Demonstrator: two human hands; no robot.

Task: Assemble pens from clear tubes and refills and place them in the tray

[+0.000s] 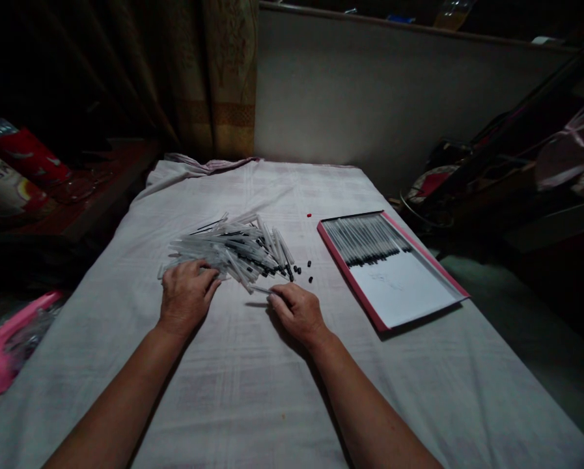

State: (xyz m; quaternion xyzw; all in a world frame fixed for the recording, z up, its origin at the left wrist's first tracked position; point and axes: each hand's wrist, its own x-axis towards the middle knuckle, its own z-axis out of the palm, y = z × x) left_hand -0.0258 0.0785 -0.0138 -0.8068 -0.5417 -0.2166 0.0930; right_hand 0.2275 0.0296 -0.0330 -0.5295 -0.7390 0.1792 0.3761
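A loose pile of clear plastic pens with black tips lies on the white cloth in front of me. My left hand rests palm down on the near left edge of the pile, fingers curled onto the pens. My right hand lies just right of it, fingertips pinching one pen at the pile's near edge. A few small black caps are scattered to the right of the pile. A shallow red-rimmed box at the right holds a neat row of pens at its far end.
A tiny red bit lies on the cloth beyond the caps. A curtain hangs at the back, a dark side table with red packaging stands left, a pink plastic item lies lower left, and clutter fills the right.
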